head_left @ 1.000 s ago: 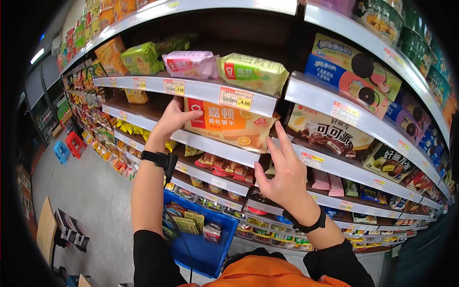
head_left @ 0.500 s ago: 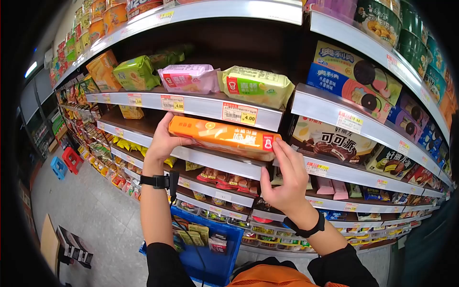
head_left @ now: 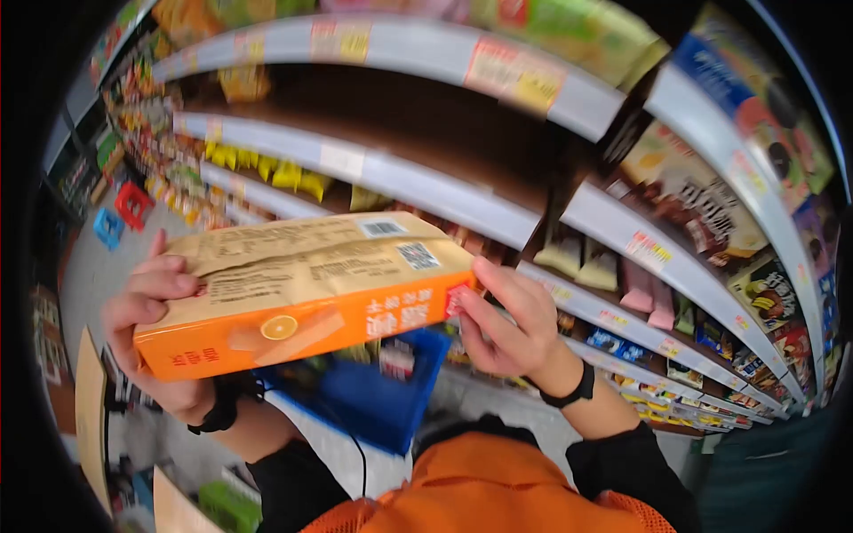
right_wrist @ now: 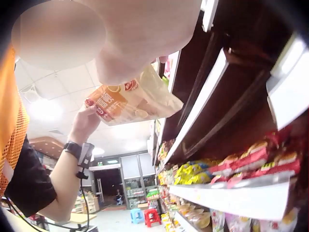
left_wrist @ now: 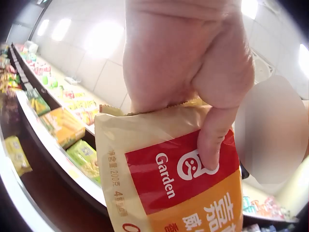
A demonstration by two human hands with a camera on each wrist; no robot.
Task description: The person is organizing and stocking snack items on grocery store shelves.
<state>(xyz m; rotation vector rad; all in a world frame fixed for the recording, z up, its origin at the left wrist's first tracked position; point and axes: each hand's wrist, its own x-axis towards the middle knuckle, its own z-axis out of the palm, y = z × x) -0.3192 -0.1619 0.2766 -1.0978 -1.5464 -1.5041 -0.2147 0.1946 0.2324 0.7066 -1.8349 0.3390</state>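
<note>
A pack of wafer biscuits (head_left: 302,293) is held up in front of the shelves, its beige back with barcode upward and its orange side toward me. My left hand (head_left: 155,315) grips its left end, fingers over the back; in the left wrist view the thumb (left_wrist: 212,140) presses on the red Garden logo. At the other end, my right hand (head_left: 511,324) holds the corner by the red logo, fingers bent against it. The right wrist view shows the pack's front (right_wrist: 135,101) between both hands.
Behind the pack runs a brown shelf with a white edge (head_left: 373,178). Chocolate pie boxes (head_left: 693,191) stand on the right, yellow bags (head_left: 267,169) on the left. A blue crate (head_left: 391,400) sits below on the floor, with red (head_left: 133,206) and blue stools (head_left: 108,229) farther left.
The wafer pack has come off its shelf toward me and tipped over, from front showing to back upward. Both hands moved with it, and the head view has swung lower.
</note>
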